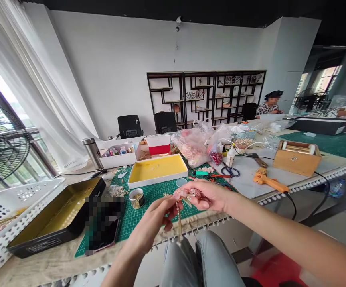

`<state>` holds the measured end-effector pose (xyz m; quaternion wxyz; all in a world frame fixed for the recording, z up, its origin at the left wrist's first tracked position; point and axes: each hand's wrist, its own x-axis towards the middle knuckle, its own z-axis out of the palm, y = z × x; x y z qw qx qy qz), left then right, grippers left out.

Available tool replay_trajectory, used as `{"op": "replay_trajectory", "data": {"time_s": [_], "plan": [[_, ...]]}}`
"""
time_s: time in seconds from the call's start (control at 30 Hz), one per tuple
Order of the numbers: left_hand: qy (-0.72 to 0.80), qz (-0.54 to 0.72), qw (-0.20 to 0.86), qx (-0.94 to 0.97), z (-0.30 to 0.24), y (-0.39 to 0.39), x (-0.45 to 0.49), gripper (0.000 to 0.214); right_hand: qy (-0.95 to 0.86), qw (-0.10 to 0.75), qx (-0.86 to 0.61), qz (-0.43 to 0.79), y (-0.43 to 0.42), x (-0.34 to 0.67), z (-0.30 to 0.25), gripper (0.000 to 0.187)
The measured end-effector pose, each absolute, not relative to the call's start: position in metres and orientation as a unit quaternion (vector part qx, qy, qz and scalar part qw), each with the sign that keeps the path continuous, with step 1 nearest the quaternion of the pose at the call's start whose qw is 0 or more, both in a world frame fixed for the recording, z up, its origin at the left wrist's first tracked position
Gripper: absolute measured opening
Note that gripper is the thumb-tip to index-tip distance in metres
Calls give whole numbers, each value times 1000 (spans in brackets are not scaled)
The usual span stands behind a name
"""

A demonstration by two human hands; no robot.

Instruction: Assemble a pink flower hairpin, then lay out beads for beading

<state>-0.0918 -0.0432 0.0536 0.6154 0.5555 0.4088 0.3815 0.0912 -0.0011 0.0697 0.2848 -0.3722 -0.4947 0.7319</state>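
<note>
My left hand point(153, 223) and my right hand point(205, 197) meet over the front edge of the table, pinching a small pink floral ornament point(186, 194) between their fingers. Thin gold strands point(179, 221) hang down from it. Below them lies a green cutting mat point(149, 211), holding a small jar of gold beads point(136, 198) close to my left hand. A white tray with a yellow lining point(157, 171) sits beyond my hands, and a blurred phone point(102, 223) lies on the mat's left side.
To the left are a black tin tray point(56, 215) and a white perforated basket point(8, 215). To the right lie scissors point(230, 170), an orange glue gun point(268, 181) with a cord, and a wooden box point(297, 158). A bulging plastic bag point(190, 147) stands behind the tray. A seated person point(270, 107) works far back.
</note>
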Motion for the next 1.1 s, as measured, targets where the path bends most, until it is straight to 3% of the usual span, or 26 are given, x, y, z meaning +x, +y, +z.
{"op": "replay_trajectory", "data": {"time_s": [0.2, 0.4, 0.63, 0.87, 1.1], "plan": [[398, 377, 671, 500, 53, -42, -86, 25, -496, 263, -387, 731, -5, 95, 72, 21], [387, 380, 673, 503, 52, -44, -83, 30, -539, 240, -391, 706, -4, 105, 64, 33], [405, 376, 646, 527, 50, -44, -79, 33, -644, 281, -375, 605, -2, 117, 61, 41], [396, 352, 644, 552, 52, -42, -76, 31, -780, 251, -326, 472, -6, 123, 74, 38], [377, 346, 674, 532, 49, -42, -72, 29, -834, 286, -317, 350, -19, 115, 78, 15]]}}
